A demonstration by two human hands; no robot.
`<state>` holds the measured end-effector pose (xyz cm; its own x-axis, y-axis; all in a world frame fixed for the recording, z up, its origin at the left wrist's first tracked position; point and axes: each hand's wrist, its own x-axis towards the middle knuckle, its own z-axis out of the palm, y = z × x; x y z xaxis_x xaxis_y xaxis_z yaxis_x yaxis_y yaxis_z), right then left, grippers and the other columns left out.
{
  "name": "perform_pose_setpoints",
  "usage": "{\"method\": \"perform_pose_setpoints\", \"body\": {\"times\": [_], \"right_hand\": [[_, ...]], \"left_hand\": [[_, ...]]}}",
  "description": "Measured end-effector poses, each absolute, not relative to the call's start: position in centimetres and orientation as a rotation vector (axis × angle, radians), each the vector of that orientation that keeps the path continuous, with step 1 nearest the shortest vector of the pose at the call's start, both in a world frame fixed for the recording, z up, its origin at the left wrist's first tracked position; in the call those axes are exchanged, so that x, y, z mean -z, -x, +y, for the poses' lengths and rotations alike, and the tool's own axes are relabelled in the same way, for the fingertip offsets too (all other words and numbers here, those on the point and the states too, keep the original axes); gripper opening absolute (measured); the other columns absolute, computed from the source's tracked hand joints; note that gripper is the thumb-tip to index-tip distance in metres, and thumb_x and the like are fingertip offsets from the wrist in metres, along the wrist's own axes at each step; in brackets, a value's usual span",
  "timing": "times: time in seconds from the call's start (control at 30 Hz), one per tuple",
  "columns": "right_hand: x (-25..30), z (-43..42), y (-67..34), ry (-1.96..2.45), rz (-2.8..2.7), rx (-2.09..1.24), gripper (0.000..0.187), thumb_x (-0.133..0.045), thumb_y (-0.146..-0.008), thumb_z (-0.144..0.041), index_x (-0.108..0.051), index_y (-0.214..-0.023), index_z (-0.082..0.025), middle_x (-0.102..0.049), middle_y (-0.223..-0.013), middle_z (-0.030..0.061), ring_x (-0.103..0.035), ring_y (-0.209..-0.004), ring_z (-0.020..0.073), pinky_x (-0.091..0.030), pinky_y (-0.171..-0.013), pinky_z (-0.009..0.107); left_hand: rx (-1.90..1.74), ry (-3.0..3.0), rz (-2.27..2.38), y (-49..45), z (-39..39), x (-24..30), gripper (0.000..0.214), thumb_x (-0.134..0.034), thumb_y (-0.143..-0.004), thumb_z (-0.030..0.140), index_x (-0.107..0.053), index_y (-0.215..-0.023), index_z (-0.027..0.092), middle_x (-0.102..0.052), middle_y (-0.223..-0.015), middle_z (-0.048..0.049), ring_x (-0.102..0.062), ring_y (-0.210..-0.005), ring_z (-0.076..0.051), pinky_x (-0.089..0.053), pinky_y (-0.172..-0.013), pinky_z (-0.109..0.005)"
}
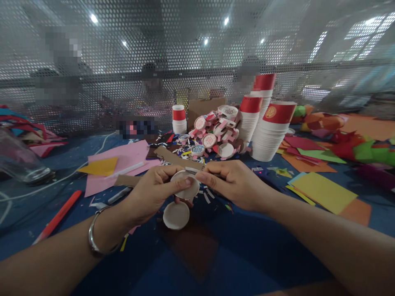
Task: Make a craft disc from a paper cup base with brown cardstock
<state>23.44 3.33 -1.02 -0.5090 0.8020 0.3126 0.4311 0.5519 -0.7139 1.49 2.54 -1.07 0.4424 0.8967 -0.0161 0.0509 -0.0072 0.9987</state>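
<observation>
My left hand [163, 185], with a bangle on the wrist, grips a round white paper disc [187, 192] that looks like a cut-off cup bottom, thumb laid across its face. At the disc's upper right edge, my right hand [228, 176] is closed in a pinch. Between the two hands shows a thin greyish strip [191, 171]; whether it is paper or a tool I cannot tell. Just below the held disc lies a second white paper disc [175, 215], with small brownish tabs between the two.
Behind my hands rises a heap of paper discs with pink tabs [212, 135], beside stacked red-and-white paper cups [268, 139]. Coloured paper sheets [324, 191] lie right, pink paper [123, 158] left. A red marker [58, 216] and a glass jar [21, 160] are at left.
</observation>
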Motion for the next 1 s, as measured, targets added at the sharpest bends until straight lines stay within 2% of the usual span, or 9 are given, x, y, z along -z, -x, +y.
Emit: {"method": "perform_pose_setpoints", "body": {"times": [0.13, 0.37, 0.53, 0.8, 1.0], "right_hand": [[1.02, 3.26, -23.39, 0.982, -2.165, -0.735, 0.052, -0.047, -0.102, -0.058, -0.052, -0.070, -0.018, -0.043, -0.063, -0.0039, -0.037, -0.058, 0.0098, -0.028, -0.054, 0.027], [0.97, 3.21, -23.53, 0.965, -2.145, -0.766, 0.052, -0.054, -0.100, -0.057, -0.044, -0.066, -0.019, -0.037, -0.060, -0.0055, -0.034, -0.056, 0.0089, -0.026, -0.051, 0.026], [1.11, 3.42, -23.63, 0.971, -2.137, -0.726, 0.054, -0.050, -0.101, -0.057, -0.042, -0.064, -0.019, -0.036, -0.059, -0.0052, -0.035, -0.056, 0.0094, -0.026, -0.052, 0.028], [1.14, 3.36, -23.39, 1.008, -2.167, -0.742, 0.049, -0.053, -0.100, -0.058, -0.057, -0.072, -0.017, -0.045, -0.063, -0.0042, -0.041, -0.059, 0.0100, -0.029, -0.055, 0.027], [1.08, 3.10, -23.41, 1.018, -2.178, -0.739, 0.048, -0.054, -0.099, -0.058, -0.061, -0.074, -0.017, -0.047, -0.063, -0.0038, -0.041, -0.058, 0.0105, -0.029, -0.054, 0.027]], "left_hand": [[-0.838, -1.448, 0.936, -1.47, 2.36, 0.82, 0.024, -0.077, -0.085, 0.038, -0.070, -0.079, 0.016, -0.073, -0.071, -0.0018, -0.073, -0.063, -0.015, -0.048, -0.054, -0.021], [-0.818, -1.456, 0.955, -1.46, 2.45, 0.96, 0.025, -0.077, -0.085, 0.038, -0.068, -0.077, 0.016, -0.074, -0.070, -0.0018, -0.075, -0.065, -0.017, -0.048, -0.054, -0.021], [-0.826, -1.428, 0.968, -1.40, 2.57, 1.17, 0.024, -0.076, -0.086, 0.038, -0.068, -0.081, 0.016, -0.075, -0.073, -0.0026, -0.076, -0.066, -0.018, -0.049, -0.054, -0.021], [-0.810, -1.488, 1.005, -1.28, 2.43, 1.05, 0.024, -0.076, -0.086, 0.038, -0.069, -0.080, 0.016, -0.075, -0.069, -0.0025, -0.077, -0.065, -0.018, -0.046, -0.050, -0.018], [-0.822, -1.533, 1.013, -1.47, 2.10, 0.74, 0.022, -0.075, -0.084, 0.037, -0.070, -0.079, 0.016, -0.076, -0.069, -0.0033, -0.077, -0.064, -0.020, -0.054, -0.055, -0.023]]}}
